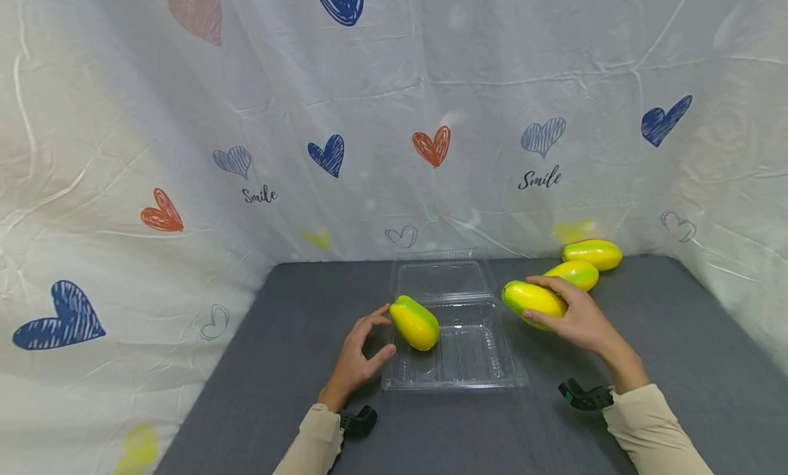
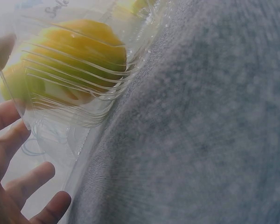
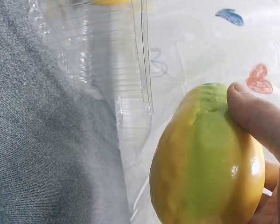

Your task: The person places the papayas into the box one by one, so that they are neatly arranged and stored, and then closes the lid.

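A clear plastic clamshell box [image 1: 474, 352] lies on the table with its lid [image 1: 440, 278] folded back. One yellow-green papaya [image 1: 416, 323] rests in the left part of its base; the left wrist view shows this papaya [image 2: 79, 60] through the ribbed wall. My left hand [image 1: 362, 352] is at the box's left side, fingers spread and loosely bent, fingertips right at the rim and the papaya's stem end. To the right of the box, my right hand [image 1: 579, 317] grips a second papaya [image 1: 531, 298], with the thumb [image 3: 254, 112] along its side in the right wrist view.
Two more papayas, a nearer one [image 1: 577, 274] and a farther one [image 1: 594, 254], lie at the back right of the dark grey table [image 1: 246, 393]. A white curtain [image 1: 369, 85] with printed hearts hangs behind and along the sides.
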{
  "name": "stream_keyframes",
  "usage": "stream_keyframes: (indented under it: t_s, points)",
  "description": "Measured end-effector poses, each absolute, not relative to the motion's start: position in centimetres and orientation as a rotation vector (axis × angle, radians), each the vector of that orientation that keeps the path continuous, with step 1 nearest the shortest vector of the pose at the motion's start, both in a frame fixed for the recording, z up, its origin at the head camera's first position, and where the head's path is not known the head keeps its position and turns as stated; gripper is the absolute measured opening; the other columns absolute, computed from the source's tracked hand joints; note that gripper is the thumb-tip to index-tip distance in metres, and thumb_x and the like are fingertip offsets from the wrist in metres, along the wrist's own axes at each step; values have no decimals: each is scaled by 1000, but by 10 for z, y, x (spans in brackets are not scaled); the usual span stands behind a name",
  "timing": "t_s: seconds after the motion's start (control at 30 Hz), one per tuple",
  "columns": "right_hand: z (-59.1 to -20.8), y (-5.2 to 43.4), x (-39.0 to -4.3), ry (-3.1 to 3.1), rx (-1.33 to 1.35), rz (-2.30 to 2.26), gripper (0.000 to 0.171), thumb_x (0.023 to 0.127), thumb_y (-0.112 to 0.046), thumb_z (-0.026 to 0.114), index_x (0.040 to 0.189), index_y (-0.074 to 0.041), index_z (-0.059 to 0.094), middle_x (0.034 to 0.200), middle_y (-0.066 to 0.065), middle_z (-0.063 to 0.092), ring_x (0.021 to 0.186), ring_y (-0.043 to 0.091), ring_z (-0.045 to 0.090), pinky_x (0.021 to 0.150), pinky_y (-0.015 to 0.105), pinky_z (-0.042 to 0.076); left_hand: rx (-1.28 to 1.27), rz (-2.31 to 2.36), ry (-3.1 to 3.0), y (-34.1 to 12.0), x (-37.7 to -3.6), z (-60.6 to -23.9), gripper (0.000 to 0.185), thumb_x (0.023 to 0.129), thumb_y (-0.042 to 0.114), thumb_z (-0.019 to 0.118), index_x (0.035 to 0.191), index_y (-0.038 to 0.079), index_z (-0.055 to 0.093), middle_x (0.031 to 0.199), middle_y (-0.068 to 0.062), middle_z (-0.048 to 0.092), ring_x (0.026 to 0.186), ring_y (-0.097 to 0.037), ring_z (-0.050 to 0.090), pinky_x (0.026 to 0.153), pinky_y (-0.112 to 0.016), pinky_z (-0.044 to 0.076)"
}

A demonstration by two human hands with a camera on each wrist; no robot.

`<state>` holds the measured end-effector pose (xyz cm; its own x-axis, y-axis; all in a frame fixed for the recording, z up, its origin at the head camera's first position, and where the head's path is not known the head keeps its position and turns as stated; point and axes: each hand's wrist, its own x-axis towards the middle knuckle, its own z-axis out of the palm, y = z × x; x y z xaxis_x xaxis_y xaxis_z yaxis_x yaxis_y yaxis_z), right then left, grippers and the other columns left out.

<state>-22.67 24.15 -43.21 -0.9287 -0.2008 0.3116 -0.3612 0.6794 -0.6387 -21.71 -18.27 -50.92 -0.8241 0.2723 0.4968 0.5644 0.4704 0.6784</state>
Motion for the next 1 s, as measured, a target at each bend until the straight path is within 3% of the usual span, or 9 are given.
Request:
stream_keyframes:
  t_s: [1.0]
  points:
    - [-432,235,-226,-2650,515,1072,60,88,-34,80,139,-11,59,129,15,66,98,24,59,76,33,46,-707,-1269,-2412,-183,-217,-510,44,90,33,71,129,16,61,158,4,48,141,-28,49,99,-58,49]
